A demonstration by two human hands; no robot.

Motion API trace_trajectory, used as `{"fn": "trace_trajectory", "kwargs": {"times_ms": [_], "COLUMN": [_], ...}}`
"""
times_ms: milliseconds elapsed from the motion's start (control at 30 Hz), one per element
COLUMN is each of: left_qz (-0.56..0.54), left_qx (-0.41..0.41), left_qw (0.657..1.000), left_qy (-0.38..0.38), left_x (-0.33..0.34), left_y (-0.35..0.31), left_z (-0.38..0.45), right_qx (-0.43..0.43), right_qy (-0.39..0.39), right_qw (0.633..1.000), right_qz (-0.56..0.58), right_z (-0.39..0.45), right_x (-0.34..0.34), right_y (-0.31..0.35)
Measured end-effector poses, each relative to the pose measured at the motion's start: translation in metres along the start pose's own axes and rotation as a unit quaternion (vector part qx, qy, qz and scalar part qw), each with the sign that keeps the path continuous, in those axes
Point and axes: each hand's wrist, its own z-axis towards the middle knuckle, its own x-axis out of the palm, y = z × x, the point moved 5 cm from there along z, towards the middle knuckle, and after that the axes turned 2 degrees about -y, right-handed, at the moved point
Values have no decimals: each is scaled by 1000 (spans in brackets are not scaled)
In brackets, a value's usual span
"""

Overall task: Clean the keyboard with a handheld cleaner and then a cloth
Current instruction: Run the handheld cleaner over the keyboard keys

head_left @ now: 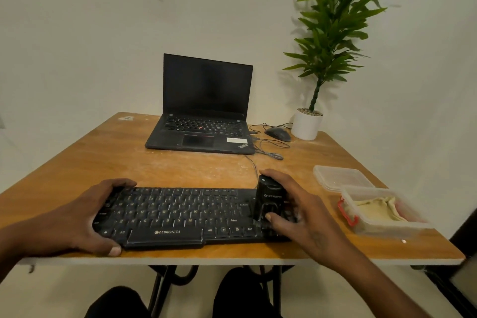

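A black keyboard (180, 214) lies along the near edge of the wooden table (154, 162). My left hand (77, 217) grips its left end, thumb on the front edge and fingers over the back edge. My right hand (302, 212) is wrapped around a small black handheld cleaner (269, 199), which stands on the keyboard's right end and hides the keys there. A pale yellow cloth (376, 210) lies crumpled inside a clear plastic box (387, 226) to the right of the keyboard.
An open black laptop (204, 111) sits at the back centre with a wired mouse (277, 134) and loose cables (268, 152) to its right. A potted plant (307, 124) stands at the back right corner. The box's clear lid (340, 177) lies behind the box.
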Motion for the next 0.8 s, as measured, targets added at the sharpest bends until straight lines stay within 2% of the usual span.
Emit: {"fn": "trace_trajectory", "kwargs": {"times_ms": [300, 633, 800], "left_qz": [-14, -3, -4], "left_qx": [14, -6, -8], "left_qw": [1000, 1000, 1000], "left_qy": [18, 7, 4], "left_x": [2, 1, -2], "left_y": [-1, 1, 5], "left_z": [2, 1, 1], "right_qx": [-8, -7, -3], "right_qy": [-49, -5, -12], "right_qw": [998, 1000, 1000], "right_qz": [-46, 19, 1], "right_z": [72, -15, 7], "right_x": [7, 2, 2], "right_y": [-27, 2, -6]}}
